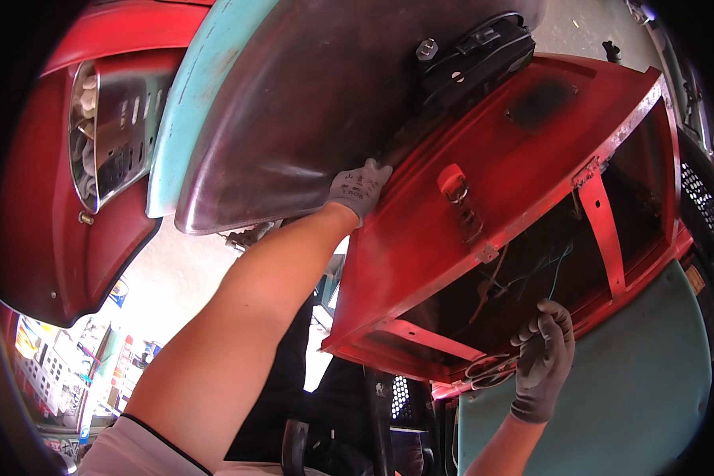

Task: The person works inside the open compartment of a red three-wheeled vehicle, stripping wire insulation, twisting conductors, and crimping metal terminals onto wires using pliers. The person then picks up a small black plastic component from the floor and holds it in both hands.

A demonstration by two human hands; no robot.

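My left hand (360, 190), in a grey glove, has its fingers curled at the rear edge of a red metal box (404, 254), beside a large dark curved metal panel (293, 95). My right hand (543, 357), also gloved, is curled at the box's open front; what it holds is hard to make out. A thin green wire (560, 262) runs down to its fingertips, and looped cables (488, 369) lie beside it. The box's dark interior shows more loose wires and red brackets (603, 238). A red latch (452, 182) sits on its sloping face.
A turquoise curved panel (174, 159) and dark red bodywork (36, 222) with a slotted chrome piece (123, 127) stand at left. A black case-like part (484, 55) is behind the box. Teal sheet (619, 389) lies below right. Small items (63, 365) crowd the lower left.
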